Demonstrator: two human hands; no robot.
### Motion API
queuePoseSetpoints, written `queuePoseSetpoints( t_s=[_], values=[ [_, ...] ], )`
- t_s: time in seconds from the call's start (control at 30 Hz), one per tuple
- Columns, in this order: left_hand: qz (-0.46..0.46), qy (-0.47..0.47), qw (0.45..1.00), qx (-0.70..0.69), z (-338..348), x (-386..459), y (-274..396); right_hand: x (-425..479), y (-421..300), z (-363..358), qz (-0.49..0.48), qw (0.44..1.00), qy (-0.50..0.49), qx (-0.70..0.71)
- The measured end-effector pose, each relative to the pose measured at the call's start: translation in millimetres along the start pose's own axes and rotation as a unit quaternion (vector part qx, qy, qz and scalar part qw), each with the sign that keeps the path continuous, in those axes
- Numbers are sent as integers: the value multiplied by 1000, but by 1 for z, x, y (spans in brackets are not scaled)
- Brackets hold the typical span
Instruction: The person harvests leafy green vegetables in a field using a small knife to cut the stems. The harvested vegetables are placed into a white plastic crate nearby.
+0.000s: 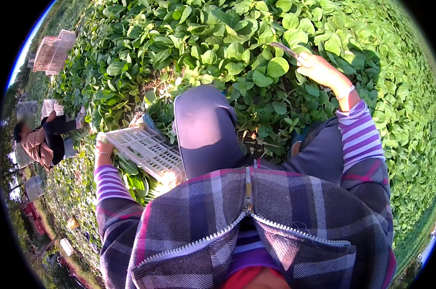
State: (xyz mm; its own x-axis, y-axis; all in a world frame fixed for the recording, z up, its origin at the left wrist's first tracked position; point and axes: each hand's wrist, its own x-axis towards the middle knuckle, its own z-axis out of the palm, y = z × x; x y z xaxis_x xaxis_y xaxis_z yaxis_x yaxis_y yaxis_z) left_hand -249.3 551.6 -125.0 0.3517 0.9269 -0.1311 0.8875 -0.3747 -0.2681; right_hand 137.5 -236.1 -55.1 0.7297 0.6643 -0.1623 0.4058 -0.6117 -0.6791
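Observation:
My right hand [317,70] is closed on a curved metal blade [284,48], perhaps a sickle or knife, just above the leafy green plants [236,54]. Its handle is hidden in my fist. On the other side, my left hand [104,145] grips the corner of a pale slotted plastic crate [145,144] beside my bent knee. Cut leafy greens [136,182] lie in the crate, partly hidden by its near wall and my sleeve.
Dense leafy crop [409,126] spreads in front and to the right. At left a person [46,139] sits low among the plants near a pale crate [52,107]. Farther up stand stacked plastic crates [55,52]. My knee [203,119] rises between my hands.

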Motion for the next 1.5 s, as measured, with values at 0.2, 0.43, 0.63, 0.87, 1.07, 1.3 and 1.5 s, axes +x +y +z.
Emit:
queuePoseSetpoints(
  t_s=[0.2, 0.43, 0.63, 0.87, 1.07, 1.3, 1.5],
  values=[
    [174, 110, 978, -39, -46, -65, 94, -90, 44, -64, 158, 975, 83, 137],
    [465, 89, 847, -242, -150, -162, 276, -200, 113, -16, 379, 873, 197, 236],
    [672, -80, 708, -201, -186, -354, 485, -241, 207, 109, 375, 847, 157, 342],
    [791, -200, 575, -54, -131, -533, 593, -177, 224, 112, 369, 749, 253, 488],
    [877, -174, 441, -74, -58, -632, 667, -122, 278, 128, 378, 742, 262, 488],
    [899, 40, 436, 23, 5, -639, 733, -93, 309, 161, 405, 779, 313, 364],
    [834, 76, 535, 108, 30, -603, 749, -106, 327, 187, 366, 818, 347, 277]
  ],
)
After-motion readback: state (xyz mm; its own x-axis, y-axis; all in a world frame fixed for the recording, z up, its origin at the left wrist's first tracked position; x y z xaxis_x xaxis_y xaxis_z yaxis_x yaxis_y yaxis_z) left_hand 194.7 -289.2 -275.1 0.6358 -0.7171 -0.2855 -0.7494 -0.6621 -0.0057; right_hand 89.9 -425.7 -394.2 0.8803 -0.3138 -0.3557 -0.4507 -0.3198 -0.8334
